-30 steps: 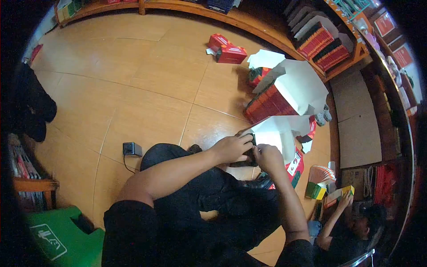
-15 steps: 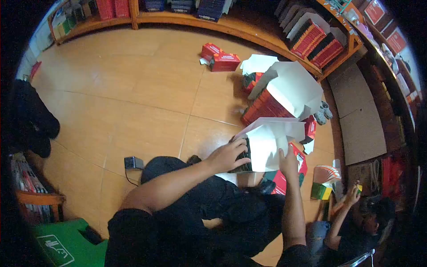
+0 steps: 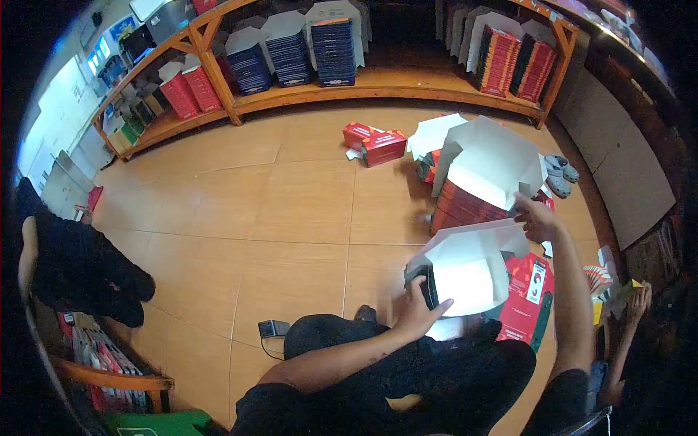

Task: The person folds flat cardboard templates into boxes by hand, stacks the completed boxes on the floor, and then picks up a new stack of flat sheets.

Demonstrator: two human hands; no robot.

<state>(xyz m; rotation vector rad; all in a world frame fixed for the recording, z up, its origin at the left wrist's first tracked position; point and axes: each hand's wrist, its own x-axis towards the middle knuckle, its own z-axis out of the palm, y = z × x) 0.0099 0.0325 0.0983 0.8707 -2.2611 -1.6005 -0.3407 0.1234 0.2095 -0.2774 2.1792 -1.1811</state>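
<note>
my left hand (image 3: 420,309) curls its fingers round the dark end of the white carton (image 3: 469,272), on the floor by my knees. my right hand (image 3: 536,218) pinches its raised flap (image 3: 480,234), near stacked red boxes (image 3: 465,205).

I see a white carton (image 3: 469,280) lying open, lid flap raised, just beside the red stack (image 3: 465,207). Dark packs (image 3: 429,282) stand inside.

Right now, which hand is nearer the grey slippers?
Right. The right hand reaches just short of the grey slippers; the left hand holds the near white box, farther off.
</note>
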